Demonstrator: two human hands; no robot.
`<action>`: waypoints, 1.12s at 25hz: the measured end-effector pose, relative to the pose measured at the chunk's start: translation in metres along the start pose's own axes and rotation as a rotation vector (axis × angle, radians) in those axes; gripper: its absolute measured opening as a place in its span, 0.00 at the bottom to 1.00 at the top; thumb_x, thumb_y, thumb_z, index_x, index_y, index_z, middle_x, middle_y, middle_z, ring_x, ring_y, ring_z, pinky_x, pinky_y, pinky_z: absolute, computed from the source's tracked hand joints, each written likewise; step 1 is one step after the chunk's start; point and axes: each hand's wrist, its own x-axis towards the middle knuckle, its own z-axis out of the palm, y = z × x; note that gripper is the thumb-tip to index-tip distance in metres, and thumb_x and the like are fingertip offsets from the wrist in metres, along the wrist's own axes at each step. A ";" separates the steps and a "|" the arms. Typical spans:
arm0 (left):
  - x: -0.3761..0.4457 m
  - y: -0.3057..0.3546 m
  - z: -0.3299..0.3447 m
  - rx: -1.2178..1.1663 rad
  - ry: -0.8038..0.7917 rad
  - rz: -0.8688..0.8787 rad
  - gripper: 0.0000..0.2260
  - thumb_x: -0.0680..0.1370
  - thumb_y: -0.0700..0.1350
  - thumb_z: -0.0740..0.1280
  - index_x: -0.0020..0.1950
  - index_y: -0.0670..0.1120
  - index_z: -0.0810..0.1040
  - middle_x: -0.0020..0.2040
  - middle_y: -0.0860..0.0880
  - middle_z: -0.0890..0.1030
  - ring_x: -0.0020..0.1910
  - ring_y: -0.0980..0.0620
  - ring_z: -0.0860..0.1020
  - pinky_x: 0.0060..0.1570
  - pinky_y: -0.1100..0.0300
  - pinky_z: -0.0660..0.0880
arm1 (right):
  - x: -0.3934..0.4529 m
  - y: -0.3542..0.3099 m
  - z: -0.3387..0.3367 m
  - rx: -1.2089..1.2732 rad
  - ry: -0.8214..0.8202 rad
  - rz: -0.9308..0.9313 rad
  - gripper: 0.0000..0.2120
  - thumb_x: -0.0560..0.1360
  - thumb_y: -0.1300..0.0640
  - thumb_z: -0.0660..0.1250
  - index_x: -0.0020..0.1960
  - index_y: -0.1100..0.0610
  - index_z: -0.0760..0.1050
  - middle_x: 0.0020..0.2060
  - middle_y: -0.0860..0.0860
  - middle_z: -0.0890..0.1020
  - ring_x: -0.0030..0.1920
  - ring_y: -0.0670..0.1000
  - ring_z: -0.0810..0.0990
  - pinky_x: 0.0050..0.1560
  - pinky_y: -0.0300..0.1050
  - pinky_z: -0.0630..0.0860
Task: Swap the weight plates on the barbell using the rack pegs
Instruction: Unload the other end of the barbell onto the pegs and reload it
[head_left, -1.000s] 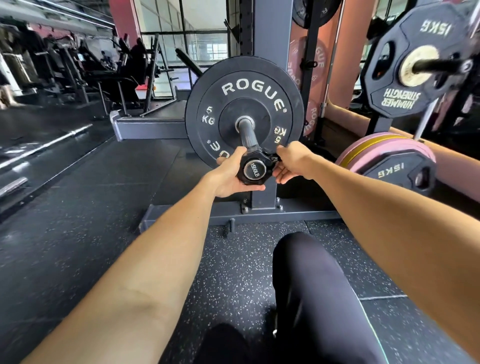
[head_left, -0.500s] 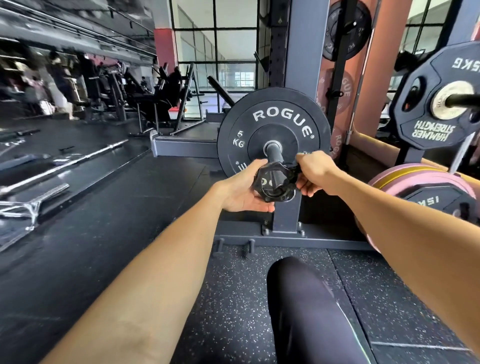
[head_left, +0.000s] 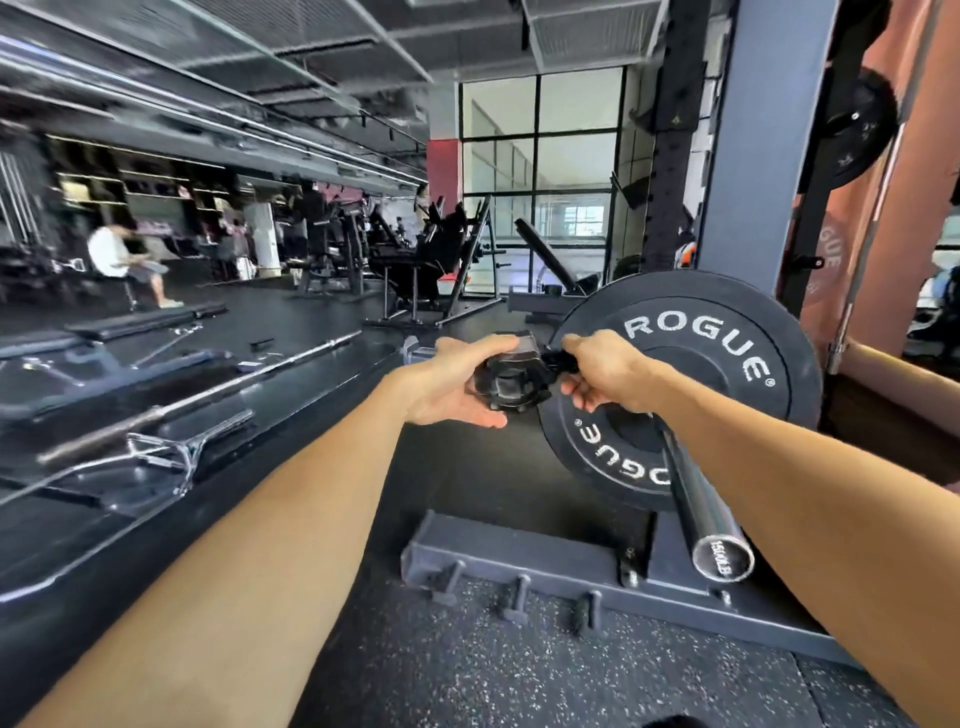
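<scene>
Collar (head_left: 511, 376) sits off the barbell sleeve (head_left: 698, 499), left of the black Rogue plate (head_left: 727, 364) that remains on the sleeve. The left hand (head_left: 457, 382) grips the collar's body; the right hand (head_left: 605, 371) pinches its lever.

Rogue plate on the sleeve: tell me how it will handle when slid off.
The Rogue plate looks rigid and probably light for its diameter. Once off the bare barbell sleeve, its round rim would likely roll. The collar is already off, in both hands.
</scene>
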 end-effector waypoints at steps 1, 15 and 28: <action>0.011 0.004 -0.012 0.007 0.018 0.026 0.39 0.73 0.58 0.74 0.77 0.48 0.59 0.75 0.40 0.64 0.52 0.41 0.84 0.52 0.46 0.81 | 0.016 -0.006 0.003 0.000 -0.011 -0.010 0.18 0.85 0.54 0.50 0.46 0.65 0.69 0.27 0.56 0.75 0.21 0.52 0.71 0.21 0.40 0.67; 0.238 -0.004 -0.155 0.266 0.213 0.155 0.41 0.70 0.46 0.79 0.77 0.45 0.63 0.69 0.53 0.71 0.62 0.55 0.75 0.54 0.62 0.75 | 0.280 -0.011 0.050 -0.264 -0.013 0.035 0.18 0.84 0.60 0.56 0.73 0.60 0.66 0.43 0.59 0.81 0.27 0.53 0.78 0.44 0.49 0.82; 0.410 -0.079 -0.184 0.565 0.285 0.019 0.35 0.78 0.50 0.71 0.80 0.48 0.56 0.78 0.47 0.63 0.73 0.45 0.66 0.70 0.53 0.64 | 0.434 0.069 0.090 -0.685 0.075 0.110 0.10 0.81 0.61 0.60 0.58 0.62 0.77 0.57 0.60 0.79 0.57 0.61 0.79 0.53 0.49 0.77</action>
